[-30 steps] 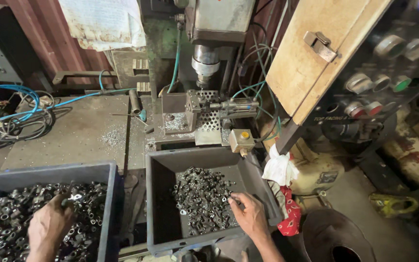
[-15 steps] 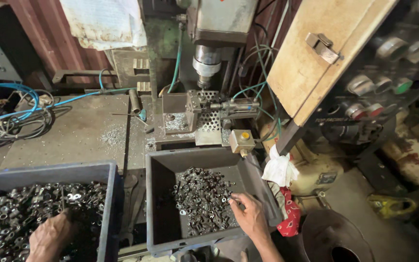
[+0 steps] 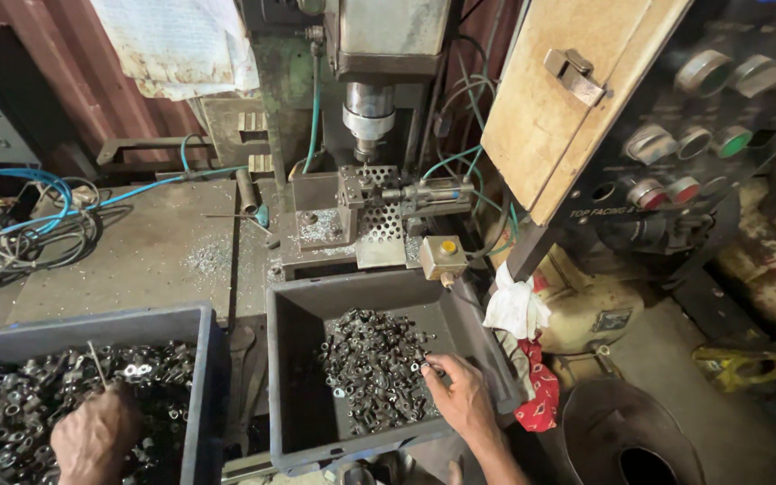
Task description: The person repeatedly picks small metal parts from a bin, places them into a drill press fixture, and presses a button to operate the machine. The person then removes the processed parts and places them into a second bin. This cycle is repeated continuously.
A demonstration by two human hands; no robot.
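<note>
Right hand (image 3: 460, 395) fingers together on small metal parts (image 3: 370, 368) in mid bin (image 3: 285, 359); left hand (image 3: 96, 440) curled in left bin (image 3: 199, 359), grip unclear. Pinch one pc only.

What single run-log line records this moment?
left hand: in left bin, on metal parts | right hand: in middle bin, fingers on parts pile

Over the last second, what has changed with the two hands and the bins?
The left hand drew back toward the near edge of the left bin, off the thin wire piece it was reaching at, which now stands free among the dark metal parts. The right hand stayed on the near right side of the middle bin, fingertips at its pile of parts. Bins and drill press did not move.
</note>
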